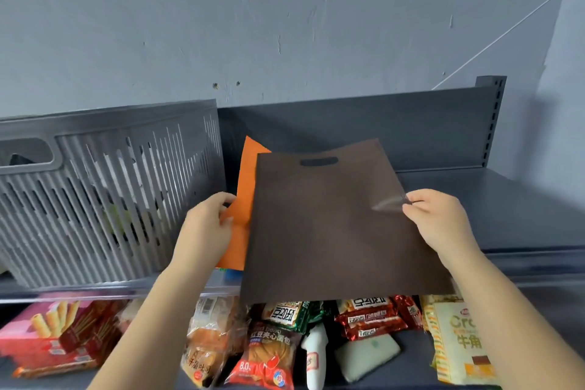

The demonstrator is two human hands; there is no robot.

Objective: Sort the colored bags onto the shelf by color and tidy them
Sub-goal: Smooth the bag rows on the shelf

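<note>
Pinching grip: right hand (438,218) nips the flat brown bag (332,225) by its edge, handle slot toward the wall; left hand (205,225) pinches the orange bag (243,199) beside the slatted basket (104,190).

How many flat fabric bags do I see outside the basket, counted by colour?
Brown flat fabric bag: 1, pinched by the right hand
Orange flat fabric bag: 1, held by the left hand
Total: 2
</note>
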